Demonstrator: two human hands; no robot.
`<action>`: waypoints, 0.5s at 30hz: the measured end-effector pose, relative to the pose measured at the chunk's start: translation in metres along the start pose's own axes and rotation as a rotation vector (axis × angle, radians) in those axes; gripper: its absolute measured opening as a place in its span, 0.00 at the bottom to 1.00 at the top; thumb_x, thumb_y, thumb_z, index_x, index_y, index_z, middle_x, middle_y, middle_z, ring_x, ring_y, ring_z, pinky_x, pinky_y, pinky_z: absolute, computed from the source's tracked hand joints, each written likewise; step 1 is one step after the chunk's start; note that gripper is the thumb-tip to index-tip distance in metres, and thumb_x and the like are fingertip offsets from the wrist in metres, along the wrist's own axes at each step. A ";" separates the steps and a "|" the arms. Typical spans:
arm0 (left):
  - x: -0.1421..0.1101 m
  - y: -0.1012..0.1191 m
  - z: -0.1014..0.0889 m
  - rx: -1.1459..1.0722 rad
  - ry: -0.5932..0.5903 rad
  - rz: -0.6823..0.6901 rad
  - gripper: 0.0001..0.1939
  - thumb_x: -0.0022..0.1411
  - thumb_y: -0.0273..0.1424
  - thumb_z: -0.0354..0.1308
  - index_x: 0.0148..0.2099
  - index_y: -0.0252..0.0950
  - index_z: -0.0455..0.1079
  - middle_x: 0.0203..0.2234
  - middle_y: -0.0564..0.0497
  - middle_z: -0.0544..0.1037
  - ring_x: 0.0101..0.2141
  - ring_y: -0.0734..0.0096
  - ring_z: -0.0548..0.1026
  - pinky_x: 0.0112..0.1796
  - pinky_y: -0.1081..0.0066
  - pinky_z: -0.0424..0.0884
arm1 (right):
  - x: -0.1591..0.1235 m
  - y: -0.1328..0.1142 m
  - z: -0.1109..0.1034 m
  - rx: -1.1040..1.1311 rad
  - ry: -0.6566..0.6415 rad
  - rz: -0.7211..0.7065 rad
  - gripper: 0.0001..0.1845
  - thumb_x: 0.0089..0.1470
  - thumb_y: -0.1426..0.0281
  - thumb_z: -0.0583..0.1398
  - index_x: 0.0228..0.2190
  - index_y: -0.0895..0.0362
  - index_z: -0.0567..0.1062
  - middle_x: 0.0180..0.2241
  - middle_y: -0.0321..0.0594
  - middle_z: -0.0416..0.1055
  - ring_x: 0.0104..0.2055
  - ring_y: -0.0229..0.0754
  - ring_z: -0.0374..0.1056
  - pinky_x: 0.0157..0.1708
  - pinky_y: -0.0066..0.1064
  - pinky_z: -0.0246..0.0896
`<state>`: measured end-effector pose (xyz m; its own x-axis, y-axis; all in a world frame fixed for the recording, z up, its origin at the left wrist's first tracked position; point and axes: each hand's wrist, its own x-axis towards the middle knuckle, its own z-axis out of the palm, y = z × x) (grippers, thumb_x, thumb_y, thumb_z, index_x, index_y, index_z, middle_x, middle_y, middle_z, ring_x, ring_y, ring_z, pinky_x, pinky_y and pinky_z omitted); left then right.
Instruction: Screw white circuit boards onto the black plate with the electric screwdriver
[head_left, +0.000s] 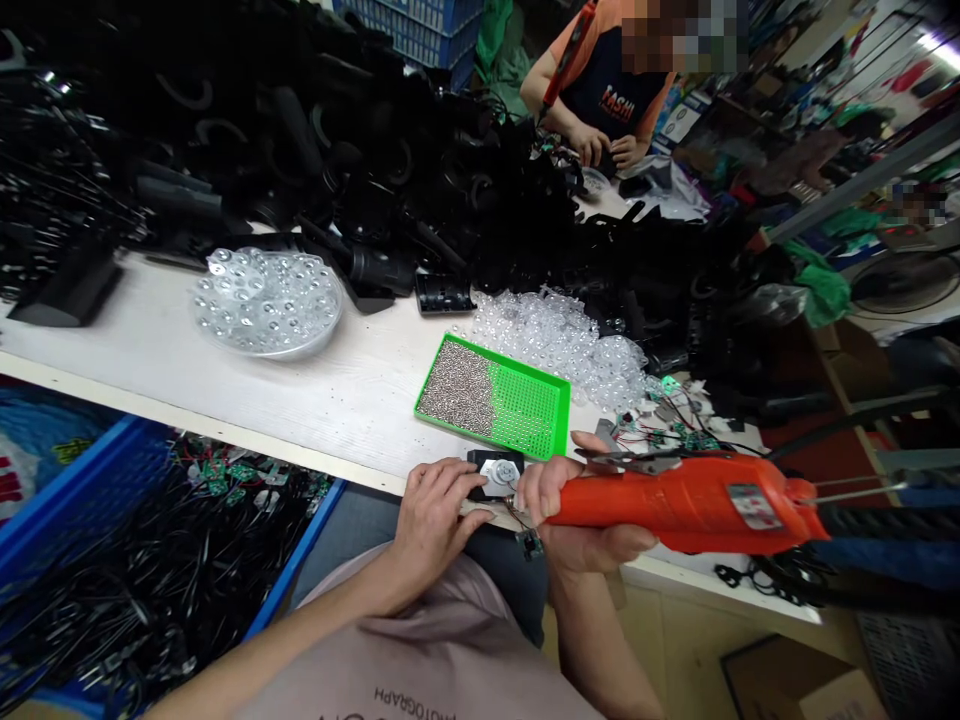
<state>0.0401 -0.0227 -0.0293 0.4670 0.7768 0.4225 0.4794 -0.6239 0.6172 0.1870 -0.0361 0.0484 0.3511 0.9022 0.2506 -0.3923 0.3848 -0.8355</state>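
My left fingers (442, 490) press spread over the small metal-cased motor (499, 472) at the worktop's (337, 400) front edge. It should handle light and stiff, so I'd grip its black housing (480, 462), not the fragile thin wires (517, 515). My right fingers (555, 490) wrap the orange power tool (675, 505). Beyond the motor lie a green tray (525, 410) of tiny screws (457, 388) and clear plastic domes (559, 340).

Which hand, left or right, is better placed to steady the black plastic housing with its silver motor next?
Left, probably: the left hand lies on the black plastic housing, while the right hand grips the orange power tool.
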 end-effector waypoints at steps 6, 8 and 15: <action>-0.006 -0.017 0.012 0.157 0.018 0.252 0.06 0.66 0.32 0.56 0.43 0.42 0.73 0.41 0.52 0.80 0.45 0.64 0.73 0.44 0.64 0.62 | 0.014 0.020 -0.004 -0.052 -0.008 -0.012 0.34 0.42 0.39 0.60 0.42 0.50 0.72 0.15 0.27 0.60 0.13 0.35 0.53 0.15 0.29 0.54; -0.009 -0.023 0.018 0.202 0.013 0.303 0.07 0.67 0.29 0.55 0.44 0.43 0.74 0.42 0.53 0.80 0.46 0.65 0.73 0.44 0.64 0.62 | 0.017 0.028 -0.005 -0.057 -0.025 0.007 0.34 0.41 0.40 0.61 0.42 0.51 0.72 0.15 0.27 0.59 0.13 0.34 0.52 0.14 0.28 0.53; -0.009 -0.031 0.022 0.191 0.056 0.357 0.11 0.68 0.27 0.51 0.44 0.41 0.74 0.42 0.54 0.81 0.44 0.66 0.72 0.41 0.65 0.62 | 0.017 0.039 -0.008 -0.102 -0.060 0.028 0.29 0.42 0.40 0.60 0.32 0.52 0.72 0.16 0.28 0.59 0.15 0.34 0.53 0.15 0.28 0.53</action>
<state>0.0371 -0.0121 -0.0670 0.5904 0.5084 0.6269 0.4262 -0.8560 0.2928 0.1846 -0.0077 0.0156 0.2882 0.9235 0.2531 -0.3112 0.3403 -0.8873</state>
